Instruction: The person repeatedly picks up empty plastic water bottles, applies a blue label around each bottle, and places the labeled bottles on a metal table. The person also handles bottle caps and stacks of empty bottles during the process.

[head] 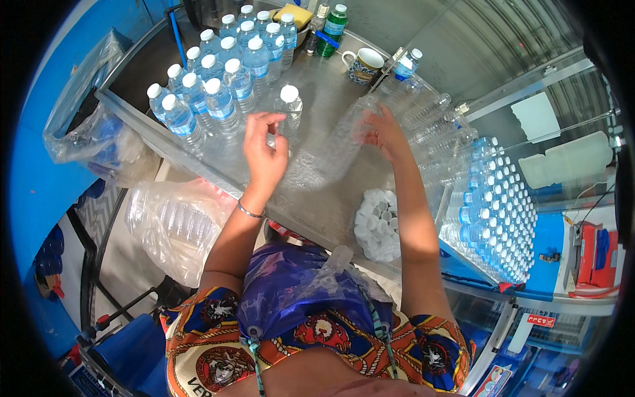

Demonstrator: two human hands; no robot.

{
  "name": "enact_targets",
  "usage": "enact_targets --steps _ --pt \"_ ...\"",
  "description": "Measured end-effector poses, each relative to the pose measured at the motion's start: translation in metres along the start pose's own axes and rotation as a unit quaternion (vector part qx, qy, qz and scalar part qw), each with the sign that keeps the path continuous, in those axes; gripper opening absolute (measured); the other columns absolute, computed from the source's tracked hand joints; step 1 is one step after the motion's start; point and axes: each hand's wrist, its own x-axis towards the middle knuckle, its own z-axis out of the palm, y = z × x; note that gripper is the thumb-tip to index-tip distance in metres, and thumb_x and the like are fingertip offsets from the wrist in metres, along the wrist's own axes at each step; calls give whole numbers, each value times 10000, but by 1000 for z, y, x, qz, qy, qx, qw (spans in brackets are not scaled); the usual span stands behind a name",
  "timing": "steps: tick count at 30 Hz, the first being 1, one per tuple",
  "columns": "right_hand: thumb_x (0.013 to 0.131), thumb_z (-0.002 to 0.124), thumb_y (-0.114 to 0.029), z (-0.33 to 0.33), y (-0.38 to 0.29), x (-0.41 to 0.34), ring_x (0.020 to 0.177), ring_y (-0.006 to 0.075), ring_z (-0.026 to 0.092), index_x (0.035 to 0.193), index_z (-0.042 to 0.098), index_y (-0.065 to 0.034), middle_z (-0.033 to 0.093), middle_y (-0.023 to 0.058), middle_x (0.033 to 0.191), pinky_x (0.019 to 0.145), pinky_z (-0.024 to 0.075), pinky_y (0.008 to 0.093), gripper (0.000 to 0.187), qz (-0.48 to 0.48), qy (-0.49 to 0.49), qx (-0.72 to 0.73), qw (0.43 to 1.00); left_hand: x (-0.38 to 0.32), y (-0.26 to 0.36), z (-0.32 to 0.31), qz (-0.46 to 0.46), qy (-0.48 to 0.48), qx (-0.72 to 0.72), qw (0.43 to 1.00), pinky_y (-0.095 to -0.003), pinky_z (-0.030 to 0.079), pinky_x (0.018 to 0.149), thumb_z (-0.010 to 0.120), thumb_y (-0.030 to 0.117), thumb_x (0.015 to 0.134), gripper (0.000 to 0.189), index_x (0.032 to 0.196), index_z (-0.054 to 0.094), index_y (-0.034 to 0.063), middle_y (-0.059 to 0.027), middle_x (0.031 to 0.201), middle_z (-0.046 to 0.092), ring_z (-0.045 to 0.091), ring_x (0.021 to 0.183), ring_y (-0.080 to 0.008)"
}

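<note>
My left hand (266,141) is raised over the steel table (317,198), fingers curled and apart, beside a capped, unlabelled clear plastic bottle (292,116); whether it touches the bottle is hard to tell. My right hand (379,129) is blurred, at the upper end of a blurred clear plastic bottle (342,139); its grip is unclear. Several capped bottles with blue labels (213,94) stand upright at the left. Empty clear bottles (426,119) lie in a row to the right of my right hand. Loose white bottle caps (379,223) are heaped in a clear bag near the table's front edge.
A patterned mug (366,65), a green bottle (332,31) and a bowl with a yellow sponge (293,16) stand at the back. Many capped bottles (488,208) are packed at the right. A clear bag of bottles (173,223) is below the table's left front edge.
</note>
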Motion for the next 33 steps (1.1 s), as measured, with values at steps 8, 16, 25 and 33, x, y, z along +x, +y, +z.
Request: enact_targets --steps 8,16,25,33 --pt "687 847 -227 30 26 30 990 272 640 1427 331 -11 550 183 1200 816 534 354 928 -297 227 -443 815 -7 4 11 -9 -55 -39 998 -293 490 685 491 -85 720 291 941 643 28 -114 985 558 570 831 -224" --pt "669 817 -178 -24 -12 35 1175 388 472 1421 347 -20 486 220 1283 1030 329 482 901 -333 418 -490 689 -24 2 16 -2 -136 -43 990 -350 501 672 510 -79 711 272 921 643 31 -138 939 571 593 808 -278" --pt "742 768 -175 -27 -30 -5 1163 349 510 1333 391 16 466 232 1272 938 432 436 727 -325 382 -465 730 -115 -6 193 31 -516 -60 854 -458 430 978 694 161 754 591 1274 472 -12 -252 1234 522 509 1160 -410" --pt "716 792 -118 -41 -82 -222 963 241 605 1376 403 -61 594 144 1081 805 505 349 768 -139 412 -367 822 -116 32 297 43 -466 -163 869 -438 404 1021 814 188 681 890 1402 322 15 -274 1320 470 460 1239 -411"
